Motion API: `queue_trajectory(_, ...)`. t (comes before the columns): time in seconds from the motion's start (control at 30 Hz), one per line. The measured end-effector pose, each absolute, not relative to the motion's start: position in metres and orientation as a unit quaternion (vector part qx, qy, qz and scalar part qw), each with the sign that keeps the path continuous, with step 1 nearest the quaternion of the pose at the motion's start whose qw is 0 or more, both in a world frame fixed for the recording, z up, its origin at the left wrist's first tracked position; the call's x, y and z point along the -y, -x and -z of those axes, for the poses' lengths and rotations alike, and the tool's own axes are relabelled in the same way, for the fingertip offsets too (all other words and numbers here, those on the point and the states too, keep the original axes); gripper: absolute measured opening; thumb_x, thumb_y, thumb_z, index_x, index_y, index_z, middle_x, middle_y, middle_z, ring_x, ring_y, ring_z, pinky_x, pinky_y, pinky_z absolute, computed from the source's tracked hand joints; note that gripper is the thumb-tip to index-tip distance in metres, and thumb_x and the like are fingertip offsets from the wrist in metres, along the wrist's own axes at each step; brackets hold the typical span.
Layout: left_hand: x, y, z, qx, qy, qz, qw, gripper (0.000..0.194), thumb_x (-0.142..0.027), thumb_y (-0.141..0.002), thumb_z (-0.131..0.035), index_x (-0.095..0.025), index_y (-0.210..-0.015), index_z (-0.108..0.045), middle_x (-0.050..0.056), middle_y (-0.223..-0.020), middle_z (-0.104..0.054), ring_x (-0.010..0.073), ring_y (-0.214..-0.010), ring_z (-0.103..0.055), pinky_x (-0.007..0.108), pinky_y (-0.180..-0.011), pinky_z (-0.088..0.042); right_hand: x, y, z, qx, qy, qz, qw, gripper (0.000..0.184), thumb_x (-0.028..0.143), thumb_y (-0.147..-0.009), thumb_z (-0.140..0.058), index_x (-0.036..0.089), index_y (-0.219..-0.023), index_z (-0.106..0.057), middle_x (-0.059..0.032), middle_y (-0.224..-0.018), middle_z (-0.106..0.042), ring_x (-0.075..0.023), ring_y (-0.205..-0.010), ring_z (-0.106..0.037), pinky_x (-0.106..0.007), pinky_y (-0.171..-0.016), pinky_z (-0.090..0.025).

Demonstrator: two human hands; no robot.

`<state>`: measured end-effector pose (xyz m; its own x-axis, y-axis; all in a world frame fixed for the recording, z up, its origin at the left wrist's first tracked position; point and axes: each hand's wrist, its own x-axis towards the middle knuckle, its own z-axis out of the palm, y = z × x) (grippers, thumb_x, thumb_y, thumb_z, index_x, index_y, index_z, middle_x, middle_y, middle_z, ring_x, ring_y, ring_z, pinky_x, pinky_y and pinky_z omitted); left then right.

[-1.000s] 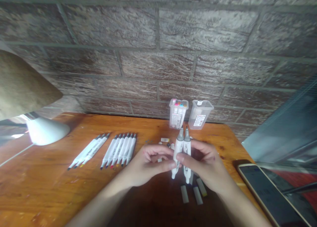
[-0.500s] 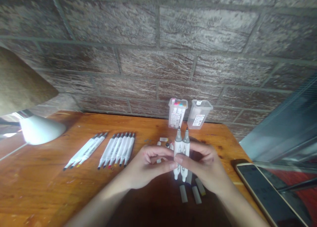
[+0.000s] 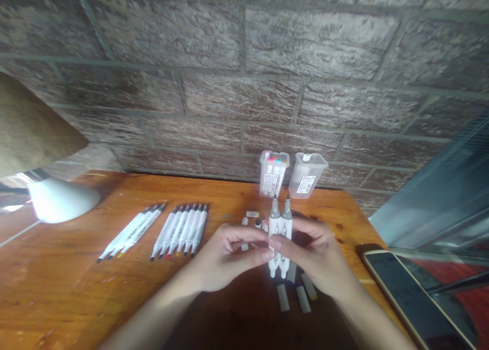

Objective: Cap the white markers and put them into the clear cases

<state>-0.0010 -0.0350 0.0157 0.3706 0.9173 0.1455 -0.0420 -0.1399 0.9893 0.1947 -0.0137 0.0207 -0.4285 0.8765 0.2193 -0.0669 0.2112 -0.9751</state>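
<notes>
Two white uncapped markers stand upright side by side in the air, dark tips up. The left marker [image 3: 274,222] is pinched by the fingertips of my left hand [image 3: 233,256], and my right thumb reaches across onto it. Around the right marker [image 3: 286,225] closes my right hand [image 3: 313,253], its fingers behind the barrel. Below and behind my hands lie several loose marker caps [image 3: 283,297]; some are partly hidden.
To the left lie two rows of uncapped markers [image 3: 179,233]. Against the brick wall stand a clear case with markers [image 3: 273,174] and another clear case [image 3: 307,174]. A lamp [image 3: 63,199] is at far left, a phone [image 3: 416,299] at the right edge.
The two markers have tilted very slightly closer together at their lower ends. Both hands keep the same hold.
</notes>
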Motion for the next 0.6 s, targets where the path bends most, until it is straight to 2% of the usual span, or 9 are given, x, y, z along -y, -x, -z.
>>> queue_trajectory(0.2, 0.035, 0.0, -0.017, -0.36, -0.614, -0.441, 0.547, 0.014, -0.025, -0.082, -0.074, -0.018, -0.093, -0.079, 0.006, -0.09, -0.078, 0.0174, -0.082, -0.069, 0.025, -0.078, -0.053, 0.012, -0.195, -0.021, 0.656, 0.321, -0.532, 0.428, 0.025, 0.033, -0.081, -0.076, 0.029, -0.106, -0.078, -0.0029, -0.089, -0.076, -0.0231, -0.088, -0.07, -0.036, -0.08, -0.058)
queue_trajectory(0.33, 0.035, -0.005, -0.013, -0.356, -0.618, -0.448, 0.539, 0.02, -0.029, -0.082, -0.074, -0.015, -0.097, -0.077, 0.008, -0.096, -0.077, 0.0199, -0.088, -0.07, 0.029, -0.083, -0.054, 0.011, -0.196, -0.021, 0.653, 0.345, -0.515, 0.435, 0.029, 0.035, -0.078, -0.079, 0.029, -0.106, -0.078, -0.003, -0.09, -0.077, -0.0221, -0.084, -0.07, -0.033, -0.077, -0.059)
queue_trajectory(0.5, 0.037, 0.003, -0.01, -0.338, -0.632, -0.466, 0.519, 0.028, -0.035, -0.088, -0.067, -0.013, -0.104, -0.073, 0.011, -0.102, -0.074, 0.0204, -0.094, -0.067, 0.03, -0.087, -0.051, 0.01, -0.196, -0.017, 0.611, 0.399, -0.519, 0.445, 0.034, 0.04, -0.07, -0.084, 0.029, -0.102, -0.08, -0.0037, -0.085, -0.077, -0.0176, -0.067, -0.066, -0.026, -0.055, -0.055)
queue_trajectory(0.6, 0.048, 0.033, -0.02, -0.4, -0.642, -0.474, 0.452, 0.028, -0.037, -0.088, -0.067, -0.013, -0.103, -0.073, 0.008, -0.098, -0.073, 0.018, -0.089, -0.065, 0.027, -0.085, -0.05, 0.009, -0.195, -0.018, 0.562, 0.446, -0.507, 0.478, 0.044, 0.04, -0.064, -0.087, 0.03, -0.106, -0.079, -0.0058, -0.102, -0.077, -0.0142, -0.066, -0.063, -0.021, -0.048, -0.048)
